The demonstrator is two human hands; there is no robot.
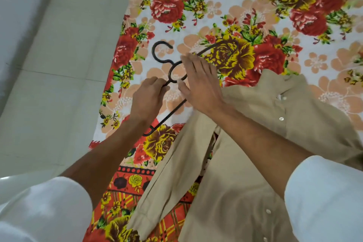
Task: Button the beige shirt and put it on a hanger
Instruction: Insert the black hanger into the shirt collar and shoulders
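White sleeves (324, 192) frame the view. Left hand (146, 96) grips the black hanger (153, 53) at its neck. Right hand (200, 82) hovers flat over it, fingers straight. The hanger lies diagonally, near-left to far-right, hook far-left. Beige shirt (245, 153) lies rumpled on the floral sheet (294, 25), just right of the hands, collar away, placket buttons showing.

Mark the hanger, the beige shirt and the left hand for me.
hanger (169, 73): head view, on its neck below the hook.
beige shirt (235, 182): head view, on the front panel.
left hand (147, 98): head view, on the back of the hand gripping the hanger.
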